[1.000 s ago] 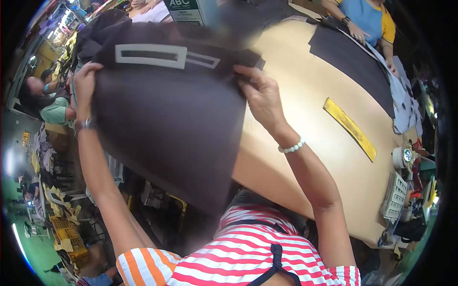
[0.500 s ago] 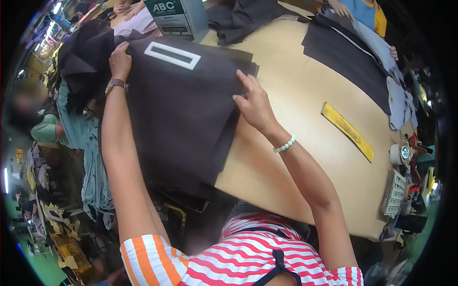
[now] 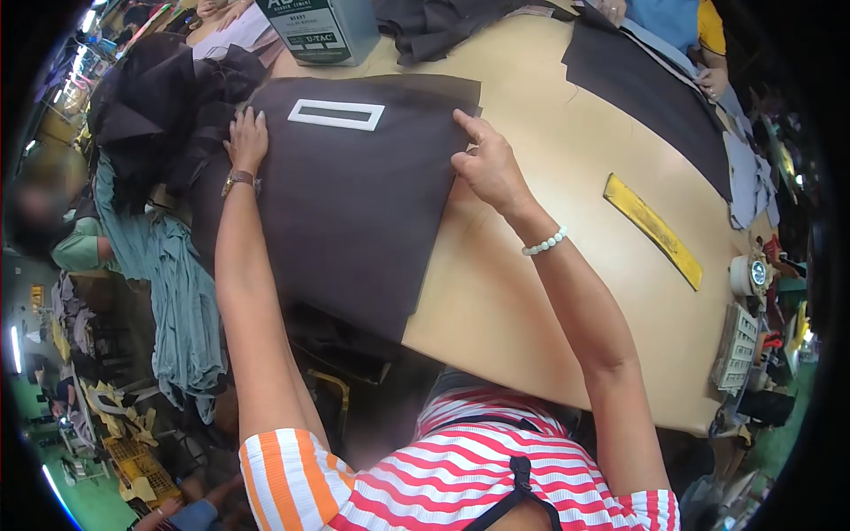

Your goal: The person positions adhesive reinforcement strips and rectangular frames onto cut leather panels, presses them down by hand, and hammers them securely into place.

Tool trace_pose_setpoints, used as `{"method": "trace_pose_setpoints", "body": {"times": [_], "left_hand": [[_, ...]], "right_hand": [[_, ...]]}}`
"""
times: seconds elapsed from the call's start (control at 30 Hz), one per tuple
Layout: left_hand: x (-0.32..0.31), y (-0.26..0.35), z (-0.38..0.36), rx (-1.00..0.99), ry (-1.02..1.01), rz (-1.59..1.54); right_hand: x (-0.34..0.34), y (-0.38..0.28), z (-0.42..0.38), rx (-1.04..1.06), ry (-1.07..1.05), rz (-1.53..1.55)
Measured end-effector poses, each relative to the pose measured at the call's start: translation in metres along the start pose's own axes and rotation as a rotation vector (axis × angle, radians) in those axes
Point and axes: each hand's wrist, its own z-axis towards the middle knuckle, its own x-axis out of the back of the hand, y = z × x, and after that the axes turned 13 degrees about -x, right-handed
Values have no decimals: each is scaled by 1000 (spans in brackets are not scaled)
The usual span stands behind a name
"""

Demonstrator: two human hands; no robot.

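A dark fabric panel (image 3: pixel 345 203) lies fairly flat on the table, its near part reaching past the table edge. My left hand (image 3: pixel 247 142) rests on the panel's left side with fingers stretched out. At the panel's upper right edge is my right hand (image 3: pixel 491 165), index finger extended and thumb apart from it, the other fingers partly curled and hidden. On the upper part of the panel sits a white rectangular frame (image 3: pixel 336 115) with a long slot, between my hands and touched by neither.
A rubber cement can (image 3: pixel 320 34) stands behind the panel. Dark cloth is heaped (image 3: pixel 159 115) at left. A worn yellow strip (image 3: pixel 653 230) lies on the tan table (image 3: pixel 531 292) at right. Across the table, another person's hands (image 3: pixel 711 81) are at dark and grey cloth.
The panel has settled flatter, and the white frame has shifted slightly right and down. My left hand went from gripping the panel's upper edge to lying flat on it. My right hand moved slightly right.
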Motion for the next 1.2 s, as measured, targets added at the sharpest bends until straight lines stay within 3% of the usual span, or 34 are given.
{"method": "trace_pose_setpoints", "body": {"times": [0.07, 0.17, 0.33, 0.5, 0.53, 0.63, 0.73, 0.77, 0.87, 0.9, 1.0, 1.03, 1.13, 1.2], "left_hand": [[22, 21, 0, 13, -72, -116], [9, 5, 11, -26, -76, -128], [3, 10, 24, -76, -3, -71], [0, 20, 25, -188, 143, 222], [6, 37, 21, -183, 141, 107], [18, 102, -4, -173, 51, -160], [23, 136, -27, -125, -128, -177], [24, 141, -29, -123, -150, -125], [27, 147, -29, -109, -183, -68], [27, 147, -29, -109, -184, -62], [25, 146, -28, -103, -185, -58], [25, 146, -28, -99, -183, -58], [20, 144, -25, -95, -193, -46], [21, 144, -24, -96, -198, -51]], "right_hand": [[1, -1, -3, -12, -9, 35], [-2, -4, -12, -20, 7, 37], [-2, -9, -18, -77, 8, 0], [-3, 12, -2, 60, 46, -87], [-1, 14, 0, 71, 46, -113], [14, 4, -5, -200, -160, 206], [14, 1, -14, -101, 152, 240], [11, 36, 7, 48, 390, -10], [16, 25, -13, 126, 307, -329], [11, 22, -18, 139, 281, -311], [-4, 25, -17, 729, 399, -491], [-7, 21, -15, 806, 347, -618], [-29, 16, -4, 964, 181, -874], [-41, 6, -1, 892, 89, -934]]}}
